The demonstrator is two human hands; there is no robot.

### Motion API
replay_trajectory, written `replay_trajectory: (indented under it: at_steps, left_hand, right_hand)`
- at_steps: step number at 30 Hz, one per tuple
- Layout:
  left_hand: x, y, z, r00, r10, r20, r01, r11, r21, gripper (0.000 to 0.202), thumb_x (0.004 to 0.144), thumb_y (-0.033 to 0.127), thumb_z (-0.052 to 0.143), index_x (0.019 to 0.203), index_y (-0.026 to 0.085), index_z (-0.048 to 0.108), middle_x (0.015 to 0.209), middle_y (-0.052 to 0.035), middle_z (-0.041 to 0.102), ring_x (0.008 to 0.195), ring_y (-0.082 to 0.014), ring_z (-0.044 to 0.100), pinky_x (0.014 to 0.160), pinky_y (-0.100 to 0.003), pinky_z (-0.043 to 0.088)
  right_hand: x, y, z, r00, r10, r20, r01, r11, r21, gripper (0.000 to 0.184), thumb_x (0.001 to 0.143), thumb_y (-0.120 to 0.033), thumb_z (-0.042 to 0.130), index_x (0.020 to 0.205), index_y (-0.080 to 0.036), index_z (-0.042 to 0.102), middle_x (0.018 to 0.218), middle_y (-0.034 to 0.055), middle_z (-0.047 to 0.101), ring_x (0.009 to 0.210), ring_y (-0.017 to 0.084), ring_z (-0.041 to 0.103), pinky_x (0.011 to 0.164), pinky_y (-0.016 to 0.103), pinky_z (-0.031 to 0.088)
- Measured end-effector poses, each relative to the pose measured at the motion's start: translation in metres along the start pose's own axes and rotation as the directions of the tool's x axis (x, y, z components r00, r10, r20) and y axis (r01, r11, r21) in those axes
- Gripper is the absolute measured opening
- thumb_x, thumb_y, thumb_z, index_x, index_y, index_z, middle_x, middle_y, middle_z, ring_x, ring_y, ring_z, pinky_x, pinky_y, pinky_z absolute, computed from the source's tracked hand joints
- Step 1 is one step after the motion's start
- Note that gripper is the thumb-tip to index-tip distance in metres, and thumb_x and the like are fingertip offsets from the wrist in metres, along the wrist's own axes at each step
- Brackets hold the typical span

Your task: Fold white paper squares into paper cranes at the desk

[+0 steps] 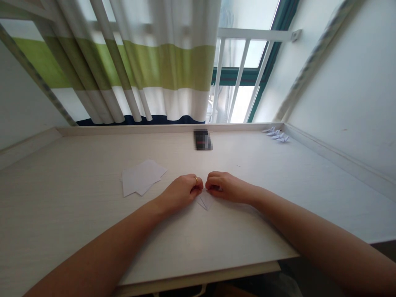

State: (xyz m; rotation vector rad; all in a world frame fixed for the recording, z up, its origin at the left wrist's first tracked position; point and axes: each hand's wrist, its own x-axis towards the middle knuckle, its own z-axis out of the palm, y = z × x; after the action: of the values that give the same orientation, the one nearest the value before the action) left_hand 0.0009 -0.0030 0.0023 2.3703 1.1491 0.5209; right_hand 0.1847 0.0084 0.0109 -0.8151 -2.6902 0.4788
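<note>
Close to the middle of the white table (173,243), a small folded piece of white paper (204,202) lies between my two hands, its pointed end toward me. My left hand (187,187), with a ring on one finger, is closed with its fingertips pinching the paper's left side. From the right, my right hand (224,186) pinches the paper's far edge with curled fingers. The fingertips of both hands nearly meet, and they cover the upper part of the paper.
Several white paper sheets (140,177) lie overlapping to the left. A dark, blurred-out object (202,140) sits near the table's back edge. Several small folded paper pieces (276,135) rest in the back right corner. Beyond are a striped curtain (173,66) and a white railing (253,34).
</note>
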Motion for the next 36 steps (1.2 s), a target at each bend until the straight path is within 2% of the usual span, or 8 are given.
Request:
replay_trajectory:
  at_steps: [5,8,17,22,26,31,36]
  left_hand:
    - [-0.004,0.003,-0.003,0.996,0.05,0.069,-0.059,0.988,0.14,0.022,0.077,0.016,0.038,0.076,0.018,0.06,0.082,-0.0026,0.058,0.074,-0.0136,0.054,0.07,-0.024,0.041]
    - [-0.006,0.003,-0.004,0.993,0.063,0.098,-0.079,0.983,0.165,0.02,0.076,0.017,0.04,0.076,0.019,0.06,0.083,-0.0025,0.057,0.074,-0.0136,0.054,0.07,-0.024,0.041]
    - [-0.008,0.001,-0.005,0.99,0.038,0.138,-0.051,0.995,0.087,0.019,0.071,0.017,0.045,0.076,0.021,0.063,0.083,-0.0006,0.057,0.071,-0.012,0.053,0.066,-0.022,0.04]
    - [-0.008,0.001,-0.009,0.987,0.06,0.151,-0.06,0.998,-0.004,0.018,0.071,0.02,0.047,0.078,0.019,0.064,0.081,-0.0004,0.058,0.066,-0.0097,0.051,0.061,-0.019,0.039]
    - [-0.009,0.002,-0.009,0.986,0.08,0.144,-0.082,0.997,0.01,0.019,0.072,0.022,0.048,0.079,0.018,0.065,0.079,-0.0015,0.058,0.064,-0.0094,0.051,0.061,-0.02,0.038]
    - [-0.009,0.003,-0.008,0.986,0.033,0.162,-0.05,0.994,0.099,0.023,0.075,0.028,0.046,0.074,0.02,0.067,0.079,-0.0017,0.058,0.066,-0.0108,0.052,0.063,-0.021,0.038]
    - [-0.008,0.003,-0.009,0.981,-0.039,0.192,0.015,0.992,0.123,0.028,0.077,0.035,0.044,0.068,0.02,0.065,0.076,-0.0007,0.055,0.063,-0.0107,0.051,0.062,-0.021,0.037]
  right_hand:
    - [-0.004,0.005,-0.002,0.997,-0.067,0.044,0.064,0.995,0.074,0.02,0.077,-0.01,0.046,0.087,-0.014,0.063,0.084,0.007,0.055,0.075,0.013,0.052,0.071,0.025,0.042]
    - [-0.006,0.008,-0.004,0.992,-0.091,0.084,0.081,0.99,0.116,0.024,0.077,-0.01,0.046,0.091,-0.016,0.065,0.085,0.0063,0.053,0.075,0.012,0.052,0.072,0.025,0.042]
    - [-0.007,0.008,-0.01,0.979,-0.112,0.173,0.088,0.987,0.138,0.026,0.074,-0.007,0.05,0.093,-0.015,0.065,0.089,0.0062,0.05,0.079,0.012,0.049,0.072,0.024,0.041]
    - [-0.007,0.005,-0.011,0.975,-0.109,0.192,0.101,0.994,0.051,0.029,0.071,-0.007,0.051,0.093,-0.017,0.066,0.087,0.0057,0.051,0.08,0.014,0.047,0.077,0.027,0.038]
    - [-0.008,0.003,-0.013,0.974,-0.082,0.211,0.089,0.996,-0.021,0.029,0.072,-0.009,0.052,0.094,-0.021,0.066,0.083,0.0048,0.052,0.078,0.014,0.047,0.079,0.03,0.035]
    - [-0.008,0.0,-0.013,0.973,-0.048,0.228,0.059,0.997,-0.044,0.025,0.074,-0.013,0.052,0.093,-0.02,0.066,0.075,0.0032,0.053,0.073,0.013,0.048,0.076,0.029,0.035]
    - [-0.007,0.001,-0.014,0.975,-0.052,0.217,0.048,0.999,0.025,0.02,0.075,-0.014,0.051,0.086,-0.015,0.068,0.068,0.0025,0.055,0.067,0.012,0.049,0.071,0.025,0.038]
